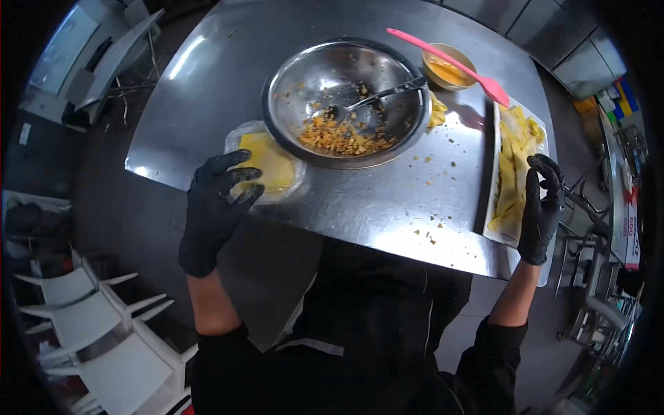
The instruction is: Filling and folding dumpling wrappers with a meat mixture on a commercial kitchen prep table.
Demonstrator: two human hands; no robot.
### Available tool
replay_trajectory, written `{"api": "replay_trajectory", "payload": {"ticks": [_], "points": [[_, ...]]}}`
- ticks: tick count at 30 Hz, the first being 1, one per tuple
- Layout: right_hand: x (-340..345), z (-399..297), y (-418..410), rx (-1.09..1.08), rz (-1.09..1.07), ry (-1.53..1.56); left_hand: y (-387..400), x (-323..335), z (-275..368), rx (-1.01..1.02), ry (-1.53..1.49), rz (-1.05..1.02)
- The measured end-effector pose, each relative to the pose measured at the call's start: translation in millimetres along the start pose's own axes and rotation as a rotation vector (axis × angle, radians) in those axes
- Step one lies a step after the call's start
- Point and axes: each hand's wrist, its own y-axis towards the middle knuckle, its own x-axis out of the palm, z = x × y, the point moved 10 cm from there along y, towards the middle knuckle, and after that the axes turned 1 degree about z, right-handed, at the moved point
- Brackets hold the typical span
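Observation:
My left hand [218, 199], in a black glove dusted pale at the fingertips, has its fingers spread over the left edge of a stack of square yellow dough sheets [275, 163]. The stack lies on clear plastic wrap; whether the fingertips press on it I cannot tell. My right hand [542, 212], also black-gloved, is at the right edge of a pale tray [506, 236]. Its thumb and fingers are curled, with nothing visible between them. Folded yellow dough pieces [508, 181] lie overlapping along the tray.
A large steel bowl [290, 78] holds crumbly orange-brown filling [337, 137] and a metal spoon [384, 94]. Behind it to the right, a pink silicone brush [441, 54] rests across a small bowl of orange liquid [448, 75]. Crumbs dot the steel table [363, 202]. White chairs [122, 371] stand lower left.

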Motion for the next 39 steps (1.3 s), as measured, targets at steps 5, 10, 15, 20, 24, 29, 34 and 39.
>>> {"api": "replay_trajectory", "payload": {"ticks": [5, 10, 15, 20, 24, 29, 34, 39], "points": [[29, -52, -4, -0.106, -0.126, -0.010, 2, 5, -30, -0.206, -0.320, -0.097], [37, -66, -10, -0.136, -0.147, 0.001, 9, 2, -36, -0.257, -0.437, -0.221], [43, -74, -13, -0.174, -0.164, -0.012, 13, 13, -54, -0.238, -0.414, -0.286], [44, -86, -15, -0.188, -0.167, -0.015, 31, 7, -57, -0.152, -0.256, -0.075], [44, -93, -17, -0.232, -0.184, -0.039, 37, 11, -58, -0.135, -0.252, -0.042], [42, -90, -20, -0.233, -0.185, -0.047, 40, 10, -61, -0.142, -0.266, -0.013], [45, -88, -24, -0.229, -0.195, -0.028, 46, 13, -64, -0.201, -0.252, -0.067], [47, -92, -25, -0.227, -0.195, 0.015, 52, 17, -74, -0.196, -0.283, -0.096]]}}
